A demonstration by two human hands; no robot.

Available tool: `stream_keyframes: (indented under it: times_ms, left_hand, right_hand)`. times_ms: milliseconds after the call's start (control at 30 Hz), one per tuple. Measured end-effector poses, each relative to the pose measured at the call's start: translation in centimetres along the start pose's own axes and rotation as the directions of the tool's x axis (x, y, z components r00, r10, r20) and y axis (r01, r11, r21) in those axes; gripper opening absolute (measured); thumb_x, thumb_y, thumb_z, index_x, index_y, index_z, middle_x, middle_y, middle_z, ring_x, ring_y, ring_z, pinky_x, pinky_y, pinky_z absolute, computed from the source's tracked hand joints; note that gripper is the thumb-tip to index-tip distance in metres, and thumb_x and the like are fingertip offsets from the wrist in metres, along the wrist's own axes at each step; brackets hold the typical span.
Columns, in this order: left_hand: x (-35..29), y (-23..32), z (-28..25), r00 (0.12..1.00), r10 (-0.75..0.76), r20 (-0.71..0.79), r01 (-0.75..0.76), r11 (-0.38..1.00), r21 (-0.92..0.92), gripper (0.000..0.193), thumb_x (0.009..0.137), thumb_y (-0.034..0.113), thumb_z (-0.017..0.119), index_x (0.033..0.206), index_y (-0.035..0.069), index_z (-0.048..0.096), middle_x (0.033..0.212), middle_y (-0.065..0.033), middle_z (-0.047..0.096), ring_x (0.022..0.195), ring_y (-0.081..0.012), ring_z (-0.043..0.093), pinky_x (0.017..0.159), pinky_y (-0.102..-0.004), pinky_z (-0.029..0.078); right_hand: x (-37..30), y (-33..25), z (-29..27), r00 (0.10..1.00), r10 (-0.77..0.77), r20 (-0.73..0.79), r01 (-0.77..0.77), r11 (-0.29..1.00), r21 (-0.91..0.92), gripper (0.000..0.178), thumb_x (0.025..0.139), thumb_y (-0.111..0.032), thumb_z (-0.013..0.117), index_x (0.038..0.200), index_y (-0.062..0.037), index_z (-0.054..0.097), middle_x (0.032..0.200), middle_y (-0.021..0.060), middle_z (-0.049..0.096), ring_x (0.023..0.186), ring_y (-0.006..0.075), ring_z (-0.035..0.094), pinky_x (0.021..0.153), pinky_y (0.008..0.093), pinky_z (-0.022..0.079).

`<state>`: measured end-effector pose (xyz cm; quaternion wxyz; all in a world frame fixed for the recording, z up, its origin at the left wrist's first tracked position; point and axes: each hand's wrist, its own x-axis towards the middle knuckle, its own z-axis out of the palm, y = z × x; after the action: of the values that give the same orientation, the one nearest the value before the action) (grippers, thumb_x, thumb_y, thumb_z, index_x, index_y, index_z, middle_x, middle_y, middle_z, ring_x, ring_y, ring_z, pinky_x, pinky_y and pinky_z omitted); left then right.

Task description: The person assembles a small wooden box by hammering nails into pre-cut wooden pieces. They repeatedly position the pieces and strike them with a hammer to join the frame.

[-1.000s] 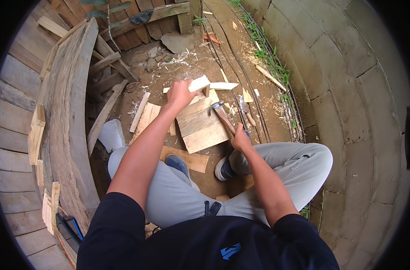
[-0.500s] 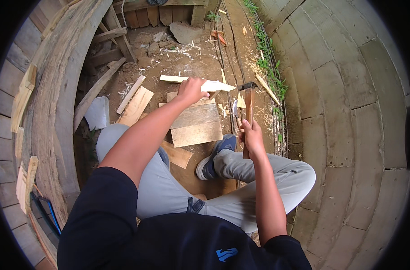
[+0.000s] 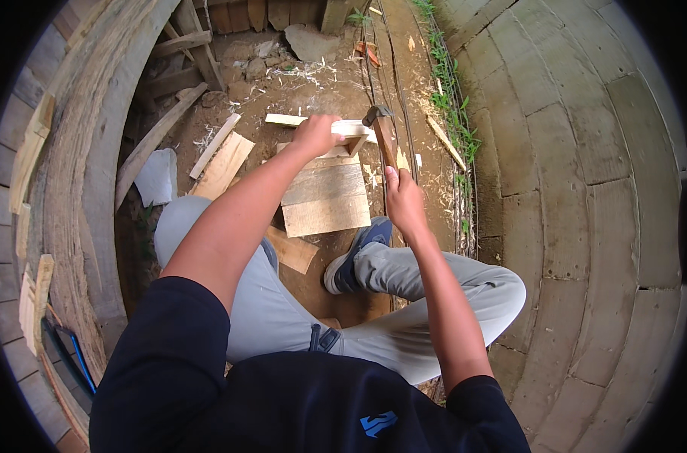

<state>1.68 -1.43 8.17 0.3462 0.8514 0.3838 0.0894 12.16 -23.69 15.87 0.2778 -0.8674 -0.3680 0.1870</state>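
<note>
My left hand is closed on a pale wooden strip at the far edge of a board piece. Beside its fingers a small upright wooden block shows under the strip. My right hand is wrapped round the wooden handle of a hammer. The dark metal hammer head is over the strip's right end; whether they touch I cannot tell. The board piece is made of planks side by side and lies flat between my feet.
Loose boards lie left of the board piece, and another near my shoe. Wood shavings and dark cables run over the dirt. A block wall stands on the right, a heavy timber on the left.
The hammer has moved left and away from me with my right hand, its head now over the strip. My left hand has shifted slightly along with the strip.
</note>
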Motion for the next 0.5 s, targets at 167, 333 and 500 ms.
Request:
stream_keyframes:
  times_ms: [167, 333, 500]
  left_hand:
    - [0.0, -0.1, 0.1, 1.000, -0.009, 0.013, 0.009, 1.000, -0.020, 0.050, 0.084, 0.030, 0.082, 0.130, 0.016, 0.069, 0.113, -0.0167, 0.073, 0.104, -0.0343, 0.071, 0.091, -0.0458, 0.057]
    - [0.0, -1.2, -0.3, 1.000, -0.022, 0.015, 0.021, 1.000, 0.015, 0.051, 0.083, 0.031, 0.083, 0.130, 0.016, 0.069, 0.111, -0.0164, 0.074, 0.102, -0.0337, 0.072, 0.090, -0.0455, 0.057]
    - [0.3, 1.3, 0.1, 0.998, -0.023, 0.056, 0.023, 1.000, 0.005, 0.052, 0.083, 0.032, 0.082, 0.131, 0.017, 0.068, 0.110, -0.0156, 0.074, 0.102, -0.0333, 0.072, 0.088, -0.0457, 0.058]
  right_hand:
    - [1.4, 0.1, -0.7, 1.000, -0.023, -0.009, 0.022, 0.998, -0.054, 0.048, 0.109, -0.040, 0.045, 0.100, 0.0037, 0.062, 0.077, 0.0234, 0.064, 0.069, 0.0370, 0.062, 0.064, 0.0492, 0.046]
    - [1.6, -6.5, -6.1, 0.878, -0.307, -0.367, 0.349, 0.936, 0.050, 0.039, 0.111, -0.033, 0.041, 0.091, -0.0026, 0.055, 0.060, 0.0086, 0.054, 0.051, 0.0166, 0.051, 0.047, 0.0356, 0.039]
    - [0.4, 2.8, 0.3, 0.900, -0.230, -0.371, 0.256, 0.966, 0.021, 0.026, 0.109, -0.025, 0.041, 0.098, -0.0020, 0.050, 0.064, 0.0184, 0.061, 0.051, 0.0337, 0.064, 0.049, 0.0467, 0.046]
